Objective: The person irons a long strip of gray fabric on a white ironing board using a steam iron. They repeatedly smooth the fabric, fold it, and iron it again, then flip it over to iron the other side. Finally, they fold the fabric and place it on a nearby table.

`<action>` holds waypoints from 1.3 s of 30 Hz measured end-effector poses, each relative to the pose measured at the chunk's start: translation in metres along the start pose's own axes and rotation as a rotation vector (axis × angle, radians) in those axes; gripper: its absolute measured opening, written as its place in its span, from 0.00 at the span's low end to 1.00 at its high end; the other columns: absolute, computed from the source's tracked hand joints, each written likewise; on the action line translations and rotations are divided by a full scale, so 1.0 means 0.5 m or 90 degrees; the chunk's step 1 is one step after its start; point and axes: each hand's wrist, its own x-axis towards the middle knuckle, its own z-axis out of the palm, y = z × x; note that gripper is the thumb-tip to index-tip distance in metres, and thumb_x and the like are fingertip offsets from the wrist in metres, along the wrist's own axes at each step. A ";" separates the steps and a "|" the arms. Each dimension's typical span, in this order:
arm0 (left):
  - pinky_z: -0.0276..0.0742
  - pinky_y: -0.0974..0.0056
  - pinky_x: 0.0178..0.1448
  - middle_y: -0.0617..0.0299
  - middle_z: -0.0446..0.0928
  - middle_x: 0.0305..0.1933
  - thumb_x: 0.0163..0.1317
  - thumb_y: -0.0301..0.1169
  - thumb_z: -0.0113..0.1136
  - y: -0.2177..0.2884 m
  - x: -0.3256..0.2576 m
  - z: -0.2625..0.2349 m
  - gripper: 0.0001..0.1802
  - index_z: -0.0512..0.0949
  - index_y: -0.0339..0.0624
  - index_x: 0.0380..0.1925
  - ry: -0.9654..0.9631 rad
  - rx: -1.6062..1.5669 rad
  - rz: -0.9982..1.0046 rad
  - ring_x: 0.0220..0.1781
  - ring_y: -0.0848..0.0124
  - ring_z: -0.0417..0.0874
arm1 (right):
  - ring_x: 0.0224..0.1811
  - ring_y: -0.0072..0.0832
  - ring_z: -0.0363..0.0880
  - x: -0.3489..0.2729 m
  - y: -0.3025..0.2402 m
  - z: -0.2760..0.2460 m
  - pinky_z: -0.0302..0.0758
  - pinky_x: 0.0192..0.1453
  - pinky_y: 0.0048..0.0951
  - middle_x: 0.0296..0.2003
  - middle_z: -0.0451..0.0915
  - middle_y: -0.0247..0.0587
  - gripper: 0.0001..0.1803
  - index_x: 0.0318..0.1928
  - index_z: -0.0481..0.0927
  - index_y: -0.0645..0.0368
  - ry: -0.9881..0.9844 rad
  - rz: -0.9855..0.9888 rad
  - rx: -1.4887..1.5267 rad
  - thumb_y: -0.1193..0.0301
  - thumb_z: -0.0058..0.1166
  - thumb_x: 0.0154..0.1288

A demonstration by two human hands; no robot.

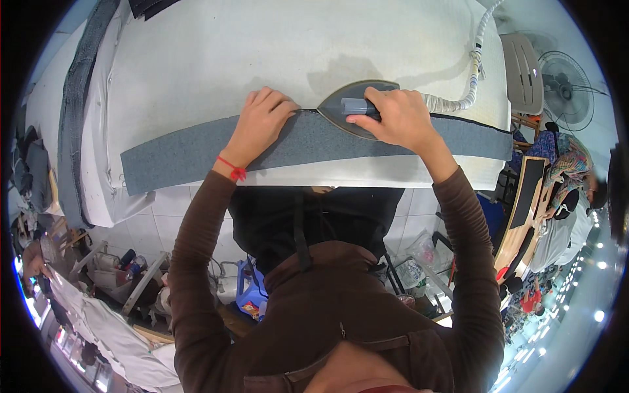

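A long strip of grey-blue fabric [196, 147] lies across the near part of the white-covered ironing table [229, 46], with a dark edge along its far side. My right hand [398, 118] is wrapped round the handle of an iron [337, 118], whose pointed tip faces left and whose soleplate rests over the strip's far edge. Just left of that tip, my left hand [265, 118] is closed at the same edge, fingers pinching the fabric. A red string bracelet circles the left wrist.
A wrapped hose [468, 98] runs from the iron to the far right. Dark folded fabric [151, 6] sits at the far left, and a long dark cloth [78, 131] hangs over the left side. A chair [522, 72] and a fan [565, 88] stand beyond the right edge.
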 end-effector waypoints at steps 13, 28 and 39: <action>0.88 0.52 0.65 0.56 0.84 0.54 0.62 0.26 0.69 -0.007 -0.009 -0.022 0.17 0.85 0.37 0.51 -0.054 0.057 0.164 0.60 0.55 0.86 | 0.20 0.43 0.84 0.007 -0.014 0.001 0.77 0.28 0.40 0.19 0.82 0.39 0.35 0.41 0.86 0.56 0.016 -0.018 -0.002 0.32 0.70 0.73; 0.88 0.53 0.65 0.56 0.84 0.56 0.62 0.25 0.69 -0.019 -0.021 -0.034 0.18 0.87 0.37 0.53 -0.059 0.019 0.143 0.59 0.56 0.85 | 0.22 0.46 0.86 0.028 -0.041 0.012 0.80 0.29 0.41 0.20 0.84 0.41 0.35 0.39 0.86 0.56 0.006 0.000 -0.009 0.33 0.69 0.73; 0.85 0.52 0.69 0.56 0.83 0.57 0.65 0.26 0.68 -0.059 -0.069 -0.075 0.18 0.85 0.38 0.56 -0.078 0.075 0.117 0.63 0.56 0.84 | 0.23 0.45 0.88 0.049 -0.074 0.011 0.83 0.31 0.43 0.19 0.84 0.43 0.36 0.38 0.87 0.56 -0.001 -0.023 -0.006 0.31 0.67 0.74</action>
